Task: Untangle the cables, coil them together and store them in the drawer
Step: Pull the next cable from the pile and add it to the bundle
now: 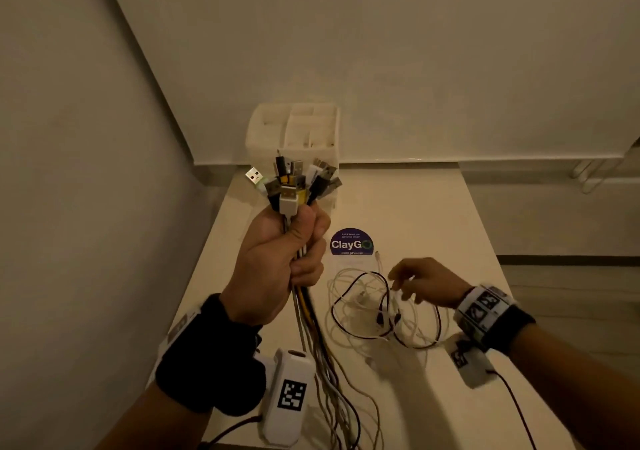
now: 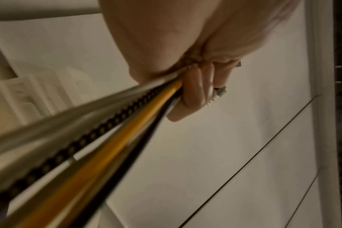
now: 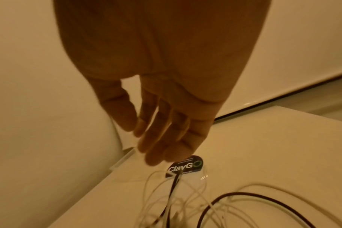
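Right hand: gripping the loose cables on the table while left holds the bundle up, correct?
Not quite. The right hand grips nothing: the right wrist view shows its fingers straight above the loose cables on the table. The left hand does hold the bundle up.

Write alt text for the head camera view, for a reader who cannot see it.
A person's left hand grips a raised bundle of cables, plugs fanned upward, while the open right hand reaches over a loose tangle of white and dark cables on a pale table. A white drawer organiser stands at the table's far edge, behind a round ClayGo sticker.
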A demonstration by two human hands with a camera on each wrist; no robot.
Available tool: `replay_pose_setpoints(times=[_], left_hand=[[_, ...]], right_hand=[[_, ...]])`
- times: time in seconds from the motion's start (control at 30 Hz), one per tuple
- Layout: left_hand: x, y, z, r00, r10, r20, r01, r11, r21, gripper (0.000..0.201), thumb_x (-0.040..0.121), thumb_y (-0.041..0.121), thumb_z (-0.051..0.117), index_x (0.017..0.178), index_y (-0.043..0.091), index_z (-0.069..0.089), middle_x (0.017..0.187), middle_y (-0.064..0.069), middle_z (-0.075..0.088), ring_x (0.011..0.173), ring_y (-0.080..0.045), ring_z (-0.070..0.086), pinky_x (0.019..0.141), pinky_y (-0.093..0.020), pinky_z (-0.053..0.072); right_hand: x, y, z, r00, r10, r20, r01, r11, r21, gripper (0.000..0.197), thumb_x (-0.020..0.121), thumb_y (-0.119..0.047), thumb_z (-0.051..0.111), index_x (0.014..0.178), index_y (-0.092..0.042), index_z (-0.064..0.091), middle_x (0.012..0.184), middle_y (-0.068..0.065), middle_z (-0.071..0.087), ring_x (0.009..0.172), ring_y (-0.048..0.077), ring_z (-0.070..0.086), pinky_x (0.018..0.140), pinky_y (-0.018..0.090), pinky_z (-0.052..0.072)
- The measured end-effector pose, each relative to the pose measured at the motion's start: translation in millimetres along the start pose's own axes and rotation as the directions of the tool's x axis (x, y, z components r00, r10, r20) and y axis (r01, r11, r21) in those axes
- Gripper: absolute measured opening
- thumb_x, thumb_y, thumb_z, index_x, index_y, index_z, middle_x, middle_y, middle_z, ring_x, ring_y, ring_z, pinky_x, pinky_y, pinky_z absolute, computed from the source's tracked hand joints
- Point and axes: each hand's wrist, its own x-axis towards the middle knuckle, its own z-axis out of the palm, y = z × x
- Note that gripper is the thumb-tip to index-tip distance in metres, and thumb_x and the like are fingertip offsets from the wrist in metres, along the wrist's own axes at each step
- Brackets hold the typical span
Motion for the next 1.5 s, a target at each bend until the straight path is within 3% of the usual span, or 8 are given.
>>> replay_pose_setpoints(times=[0.13,0.33,0.5,0.63,0.73,0.87,1.27,1.5], left_hand=[[19,-3,-3,0.999,-0.011,-0.05,0.013,0.999,0.043,0.026,0.095,0.025,0.041,0.073,0.013,0.048,0.068,-0.001,0.044,0.04,-0.005,0.025,0.038,-0.017,0.02],[37,-14,-18,0.995,-0.017,-0.102,0.018,1.0,0.001,0.033,0.092,0.033,0.057,0.072,0.012,0.042,0.058,0.0,0.033,0.039,-0.006,0.027,0.037,-0.019,0.021],[42,-20,-38,0.984,-0.03,-0.175,0.022,0.999,-0.048,0.043,0.082,0.041,0.071,0.078,0.012,0.039,0.057,0.001,0.034,0.038,-0.007,0.028,0.037,-0.017,0.024],[46,-24,-44,0.959,-0.034,-0.28,0.039,0.999,0.012,0.032,0.092,0.033,0.048,0.073,0.011,0.035,0.055,-0.002,0.032,0.032,-0.013,0.03,0.037,-0.019,0.031],[50,-26,-45,0.951,-0.036,-0.306,0.054,0.997,0.05,0.036,0.093,0.031,0.042,0.067,0.01,0.03,0.053,-0.003,0.028,0.031,-0.011,0.026,0.037,-0.016,0.026],[59,-28,-45,0.954,-0.014,-0.3,0.027,0.999,0.038,0.034,0.093,0.03,0.046,0.066,0.012,0.035,0.054,-0.002,0.027,0.035,-0.007,0.021,0.036,-0.015,0.019],[87,-26,17,0.961,0.083,-0.264,-0.021,0.973,0.23,0.03,0.078,0.022,0.078,0.079,0.006,0.052,0.05,-0.001,0.027,0.034,-0.012,0.019,0.039,-0.017,0.023],[87,-36,49,0.95,0.049,-0.309,0.051,0.949,0.31,0.019,0.087,0.022,0.069,0.087,0.003,0.067,0.068,-0.016,0.067,0.054,-0.023,0.067,0.045,-0.03,0.052]], right_hand=[[78,19,-8,0.949,0.194,-0.248,-0.224,0.969,-0.1,0.014,0.09,-0.015,0.057,0.095,-0.007,0.067,0.091,0.013,0.072,0.075,0.026,0.068,0.055,0.026,0.051],[138,54,19,0.912,0.324,-0.253,-0.387,0.883,-0.266,0.038,0.091,-0.05,0.052,0.099,-0.012,0.051,0.117,0.018,0.056,0.092,0.035,0.061,0.071,0.032,0.046],[160,68,37,0.901,0.366,-0.234,-0.426,0.849,-0.311,0.041,0.09,-0.034,0.059,0.121,-0.009,0.049,0.127,0.018,0.048,0.11,0.038,0.057,0.09,0.039,0.05],[169,65,27,0.856,0.431,-0.284,-0.472,0.877,-0.092,0.03,0.093,-0.028,0.056,0.106,0.0,0.059,0.11,0.022,0.063,0.091,0.036,0.061,0.076,0.036,0.051],[163,43,2,0.859,0.398,-0.323,-0.304,0.903,0.304,0.023,0.093,-0.019,0.059,0.1,0.003,0.061,0.081,0.015,0.072,0.076,0.03,0.068,0.071,0.038,0.056],[110,-31,-37,0.929,0.212,-0.304,0.088,0.671,0.736,0.014,0.1,-0.018,0.05,0.095,-0.004,0.053,0.065,0.009,0.063,0.07,0.029,0.066,0.068,0.04,0.053],[-45,-153,-56,0.826,-0.371,-0.424,0.552,0.686,0.474,0.018,0.097,-0.016,0.05,0.092,0.001,0.048,0.058,0.004,0.05,0.053,0.015,0.041,0.048,0.019,0.037],[-66,-152,-6,0.775,-0.348,-0.528,0.596,0.682,0.424,0.009,0.098,-0.005,0.049,0.09,-0.001,0.048,0.061,0.002,0.06,0.051,0.008,0.056,0.051,0.017,0.046]])
